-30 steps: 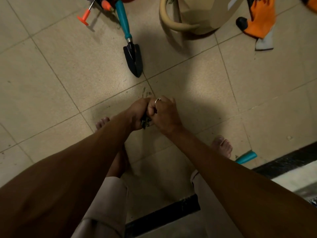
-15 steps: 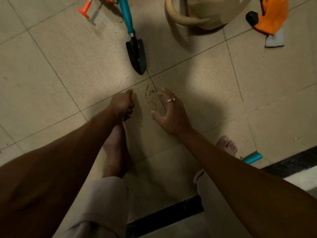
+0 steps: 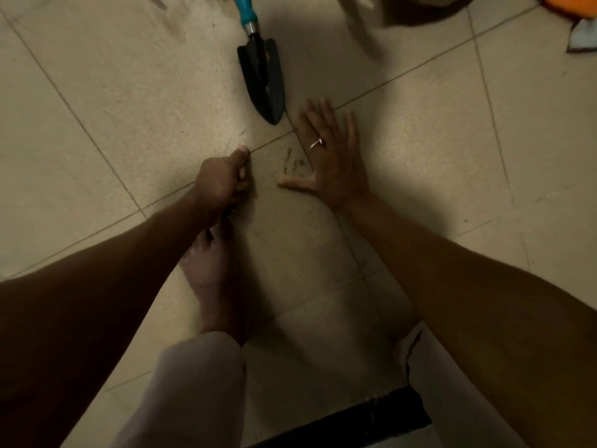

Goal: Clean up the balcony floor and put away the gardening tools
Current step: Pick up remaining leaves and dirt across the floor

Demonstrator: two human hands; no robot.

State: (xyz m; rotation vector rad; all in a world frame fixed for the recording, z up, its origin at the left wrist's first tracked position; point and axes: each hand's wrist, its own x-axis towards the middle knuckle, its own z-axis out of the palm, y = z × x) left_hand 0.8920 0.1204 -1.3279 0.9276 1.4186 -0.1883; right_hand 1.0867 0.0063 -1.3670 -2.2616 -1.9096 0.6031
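My left hand (image 3: pixel 223 182) is curled into a tight fist just above the tile floor, thumb tip forward, and its contents are hidden inside the fingers. To its right, my right hand (image 3: pixel 329 156), wearing a ring, lies flat on the floor with straight, spread fingers. Between the two hands are faint dark soil smears (image 3: pixel 292 163) on the tile. A black trowel with a teal handle (image 3: pixel 263 79) lies just beyond my right fingertips, blade pointing toward me.
An orange glove (image 3: pixel 575 3) lies at the top right corner. The blurred beige hose or can (image 3: pixel 361 24) sits at the top edge. My bare left foot (image 3: pixel 213 273) stands under my left wrist. A black threshold strip (image 3: pixel 355 418) runs behind me.
The hands were joined round a dark clump of soil. They have parted: the left stays clenched, and the right has opened and pressed flat on the floor nearer the trowel.
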